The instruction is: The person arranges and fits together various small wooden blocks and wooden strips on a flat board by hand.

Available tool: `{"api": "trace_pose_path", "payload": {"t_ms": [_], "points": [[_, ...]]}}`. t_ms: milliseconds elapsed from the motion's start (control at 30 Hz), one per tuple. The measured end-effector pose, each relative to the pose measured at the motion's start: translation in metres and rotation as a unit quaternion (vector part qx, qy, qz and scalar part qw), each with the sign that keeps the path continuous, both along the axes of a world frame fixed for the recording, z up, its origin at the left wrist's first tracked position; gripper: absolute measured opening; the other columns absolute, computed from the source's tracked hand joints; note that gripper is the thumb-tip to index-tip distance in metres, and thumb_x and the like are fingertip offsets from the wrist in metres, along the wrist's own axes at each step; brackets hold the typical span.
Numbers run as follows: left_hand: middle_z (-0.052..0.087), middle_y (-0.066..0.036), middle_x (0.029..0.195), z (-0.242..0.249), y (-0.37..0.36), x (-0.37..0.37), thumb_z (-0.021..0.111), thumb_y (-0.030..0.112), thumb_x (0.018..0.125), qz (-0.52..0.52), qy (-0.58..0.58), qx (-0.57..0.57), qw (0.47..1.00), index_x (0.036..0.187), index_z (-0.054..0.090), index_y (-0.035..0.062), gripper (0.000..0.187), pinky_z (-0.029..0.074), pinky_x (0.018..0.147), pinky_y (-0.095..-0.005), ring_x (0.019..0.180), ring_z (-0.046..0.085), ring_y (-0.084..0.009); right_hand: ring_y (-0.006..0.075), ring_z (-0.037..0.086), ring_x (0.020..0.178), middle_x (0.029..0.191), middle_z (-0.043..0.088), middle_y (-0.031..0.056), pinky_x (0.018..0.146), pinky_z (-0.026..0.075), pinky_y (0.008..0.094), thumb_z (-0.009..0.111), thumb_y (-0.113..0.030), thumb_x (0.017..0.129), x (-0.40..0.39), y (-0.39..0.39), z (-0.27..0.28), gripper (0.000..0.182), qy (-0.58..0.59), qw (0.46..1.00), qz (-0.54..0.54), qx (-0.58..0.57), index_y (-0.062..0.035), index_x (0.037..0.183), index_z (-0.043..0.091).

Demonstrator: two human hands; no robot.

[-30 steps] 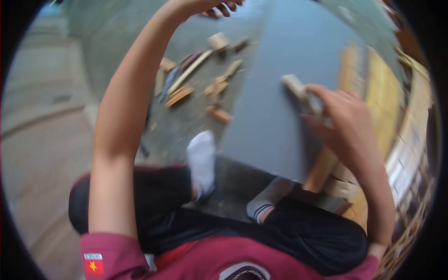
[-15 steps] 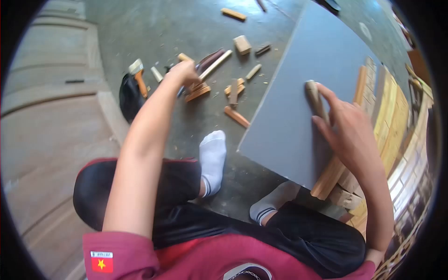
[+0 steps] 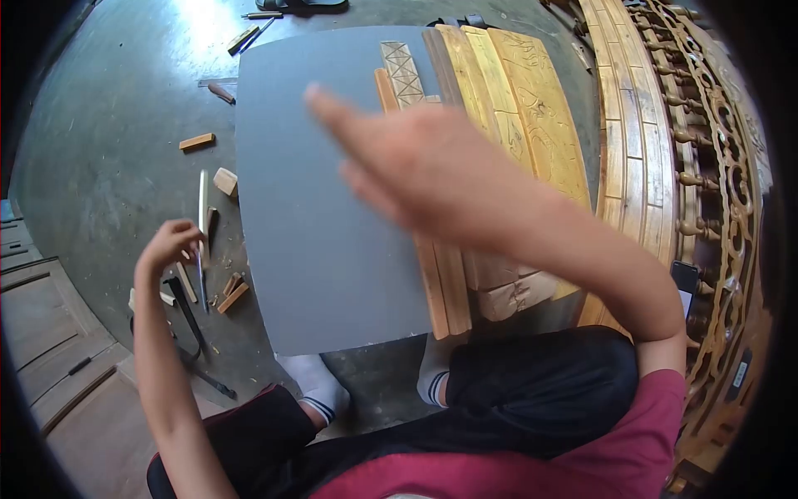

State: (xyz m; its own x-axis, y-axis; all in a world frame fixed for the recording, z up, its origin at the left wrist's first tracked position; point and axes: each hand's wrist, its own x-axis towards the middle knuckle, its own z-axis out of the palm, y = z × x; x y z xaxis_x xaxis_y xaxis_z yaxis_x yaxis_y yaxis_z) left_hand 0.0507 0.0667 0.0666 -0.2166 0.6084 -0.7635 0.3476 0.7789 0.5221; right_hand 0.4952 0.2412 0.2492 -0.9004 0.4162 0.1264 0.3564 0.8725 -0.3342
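Low at the left, my left hand (image 3: 173, 243) is over the floor, its fingers bent and closed at the middle of a long thin tool (image 3: 204, 195) with a pale upper part and a bluish lower part. My right hand (image 3: 407, 158), smeared by motion, is above a large grey board (image 3: 307, 274). One finger points forward, the others look curled; whether anything is in them is hidden. Wooden strips (image 3: 428, 283) and a strip with carved triangles (image 3: 401, 73) lie on the board beside yellow carved panels (image 3: 540, 108).
Wood offcuts (image 3: 197, 142), a wooden block (image 3: 225, 181) and a black strap (image 3: 187, 316) lie on the floor at the left. A panelled wooden door (image 3: 50, 324) lies at lower left. Along the right stands a slatted wooden bench (image 3: 636, 158) with a phone (image 3: 684, 279).
The view has turned right, bringing the board to the middle. My right hand has moved off the short wooden piece's earlier spot, and that piece no longer shows. My left hand stays near the thin tool.
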Motion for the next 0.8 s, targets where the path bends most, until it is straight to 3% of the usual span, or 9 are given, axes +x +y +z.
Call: {"api": "trace_pose_path", "payload": {"t_ms": [67, 167, 233, 367, 433, 533, 667, 700, 800], "points": [[0.058, 0.005, 0.073, 0.046, 0.016, 0.005, 0.065, 0.027, 0.098, 0.011, -0.008, 0.045, 0.999, 0.094, 0.071, 0.0097, 0.019, 0.046, 0.052, -0.0246, 0.064, 0.060, -0.0074, 0.0353, 0.073, 0.081, 0.081, 0.071, 0.0198, 0.079, 0.059, 0.0492, 0.060, -0.020, 0.102, 0.007, 0.024, 0.015, 0.050, -0.050, 0.995, -0.090, 0.017, 0.0054, 0.144, 0.052], [0.054, 0.008, 0.072, 0.094, 0.039, 0.025, 0.066, 0.035, 0.099, 0.029, -0.018, 0.136, 0.990, 0.085, 0.062, 0.0163, 0.023, 0.038, 0.056, -0.0210, 0.067, 0.057, -0.0035, 0.0386, 0.074, 0.090, 0.086, 0.073, 0.0242, 0.084, 0.059, 0.0495, 0.059, -0.028, 0.103, 0.029, 0.072, -0.007, 0.050, 0.012, 0.982, -0.174, 0.067, 0.0033, 0.142, 0.055], [0.054, 0.008, 0.073, 0.111, 0.056, 0.046, 0.065, 0.035, 0.099, 0.042, -0.022, 0.212, 0.976, 0.086, 0.062, 0.0154, 0.024, 0.038, 0.057, -0.0210, 0.068, 0.057, -0.0036, 0.0405, 0.074, 0.094, 0.093, 0.074, 0.0256, 0.086, 0.059, 0.0506, 0.058, -0.031, 0.105, 0.035, 0.090, -0.013, 0.050, -0.035, 0.969, -0.243, 0.017, 0.0024, 0.142, 0.056], [0.054, 0.006, 0.077, 0.135, 0.089, 0.109, 0.064, 0.033, 0.101, 0.055, -0.053, 0.311, 0.947, 0.093, 0.062, 0.0118, 0.023, 0.040, 0.058, -0.0185, 0.066, 0.055, -0.0035, 0.0416, 0.073, 0.100, 0.103, 0.075, 0.0249, 0.088, 0.059, 0.0506, 0.054, -0.036, 0.107, 0.036, 0.102, -0.041, 0.048, -0.044, 0.973, -0.224, 0.044, 0.0016, 0.137, 0.059], [0.061, 0.002, 0.082, 0.146, 0.101, 0.153, 0.063, 0.034, 0.102, 0.066, -0.081, 0.333, 0.937, 0.102, 0.066, 0.0099, 0.024, 0.046, 0.062, -0.0190, 0.072, 0.063, -0.0062, 0.0414, 0.073, 0.099, 0.102, 0.075, 0.0250, 0.088, 0.059, 0.0508, 0.055, -0.038, 0.107, 0.034, 0.104, -0.045, 0.047, -0.065, 0.972, -0.220, 0.052, 0.0010, 0.133, 0.061], [0.076, -0.013, 0.112, 0.148, 0.108, 0.201, 0.061, 0.038, 0.104, 0.026, -0.129, 0.338, 0.932, 0.116, 0.069, 0.0034, 0.037, 0.060, 0.091, -0.0273, 0.101, 0.076, -0.0179, 0.0412, 0.073, 0.098, 0.101, 0.075, 0.0242, 0.089, 0.058, 0.0508, 0.056, -0.037, 0.106, 0.031, 0.104, -0.045, 0.043, -0.069, 0.970, -0.229, 0.041, 0.0007, 0.126, 0.064], [0.073, -0.016, 0.130, 0.131, 0.118, 0.245, 0.059, 0.036, 0.106, 0.020, -0.238, 0.357, 0.903, 0.112, 0.069, 0.0041, 0.034, 0.054, 0.108, -0.0370, 0.115, 0.073, -0.0212, 0.0413, 0.073, 0.098, 0.100, 0.075, 0.0237, 0.091, 0.057, 0.0490, 0.058, -0.033, 0.104, 0.037, 0.112, -0.054, 0.039, 0.006, 0.977, -0.211, 0.008, 0.0015, 0.120, 0.067], [0.072, -0.016, 0.131, 0.130, 0.120, 0.252, 0.058, 0.036, 0.107, 0.015, -0.227, 0.352, 0.908, 0.111, 0.069, 0.0052, 0.033, 0.050, 0.113, -0.0382, 0.120, 0.071, -0.0220, 0.0416, 0.072, 0.103, 0.105, 0.075, 0.0253, 0.094, 0.056, 0.0469, 0.058, -0.029, 0.102, 0.034, 0.111, -0.041, 0.042, -0.036, 0.972, -0.223, -0.068, 0.0023, 0.128, 0.066], [0.071, -0.015, 0.133, 0.122, 0.126, 0.266, 0.058, 0.037, 0.107, 0.036, -0.239, 0.361, 0.901, 0.112, 0.069, 0.0053, 0.034, 0.048, 0.116, -0.0381, 0.123, 0.070, -0.0227, 0.0414, 0.072, 0.105, 0.110, 0.074, 0.0269, 0.096, 0.056, 0.0461, 0.057, -0.029, 0.101, 0.035, 0.114, -0.048, 0.046, 0.002, 0.967, -0.236, -0.092, 0.0013, 0.136, 0.064]]}}
